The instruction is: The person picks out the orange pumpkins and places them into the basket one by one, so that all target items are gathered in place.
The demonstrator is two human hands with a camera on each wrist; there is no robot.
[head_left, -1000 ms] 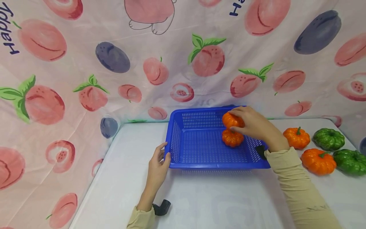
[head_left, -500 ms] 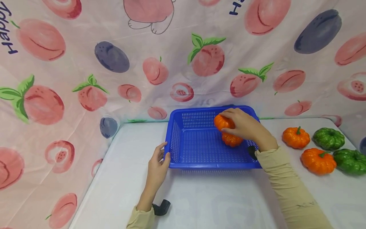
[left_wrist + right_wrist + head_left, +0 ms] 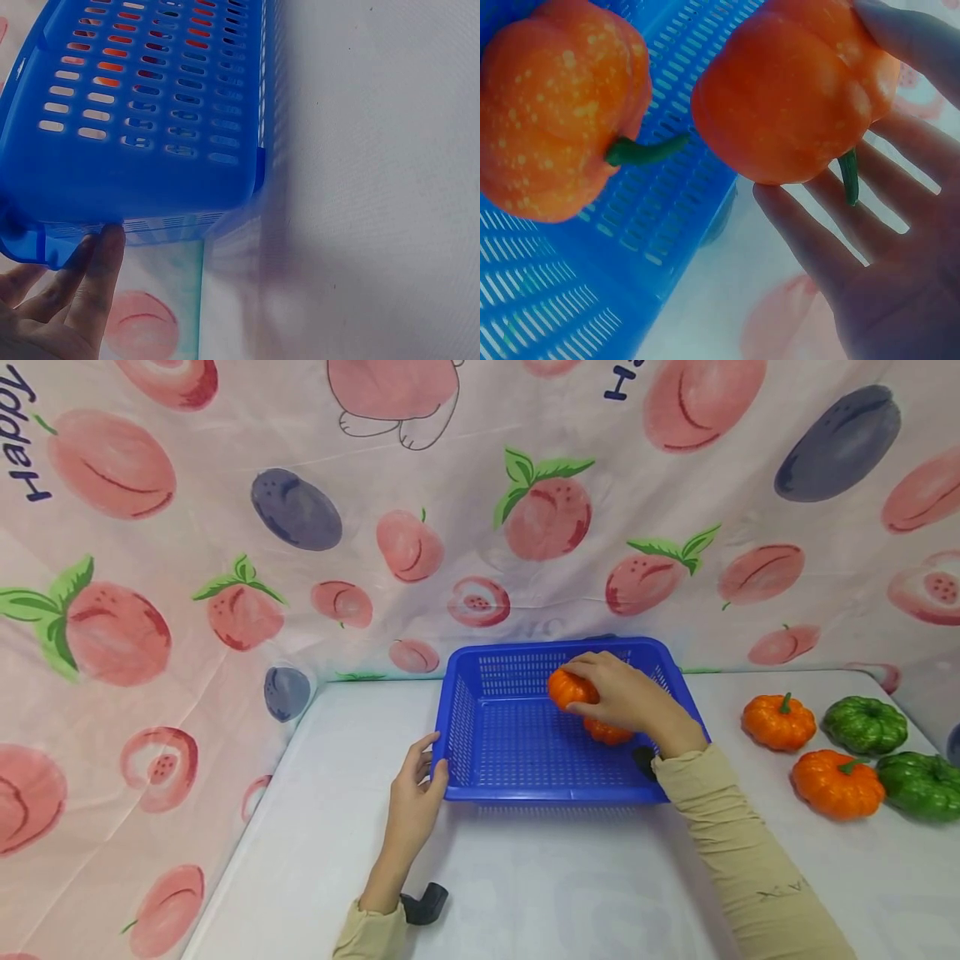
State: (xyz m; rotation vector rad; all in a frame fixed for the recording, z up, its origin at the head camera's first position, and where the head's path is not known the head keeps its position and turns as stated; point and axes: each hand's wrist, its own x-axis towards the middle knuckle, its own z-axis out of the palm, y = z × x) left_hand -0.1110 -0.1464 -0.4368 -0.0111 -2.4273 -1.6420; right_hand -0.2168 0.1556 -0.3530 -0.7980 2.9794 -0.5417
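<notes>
My right hand (image 3: 618, 693) grips a small orange pumpkin (image 3: 567, 691) over the blue plastic basket (image 3: 525, 794). In the right wrist view, thumb and fingers spread around this pumpkin (image 3: 787, 97), its green stem pointing toward the palm. A second orange pumpkin (image 3: 609, 732) with pale speckles lies inside the basket, partly covered by the right hand in the head view. My left hand (image 3: 412, 793) holds the basket's left rim near the front corner. Its fingers (image 3: 105, 262) touch the basket's outside below the rim in the left wrist view.
To the right of the basket, two orange pumpkins (image 3: 837, 785) and two green pumpkins (image 3: 865, 725) sit on the white table (image 3: 555, 877). A curtain (image 3: 450, 527) printed with peaches hangs behind and along the left. A black strap piece (image 3: 425, 904) sticks out by the left wrist.
My right hand has carried its orange pumpkin leftward and slightly toward me above the basket, away from directly behind the speckled pumpkin. The left hand and basket stay in place.
</notes>
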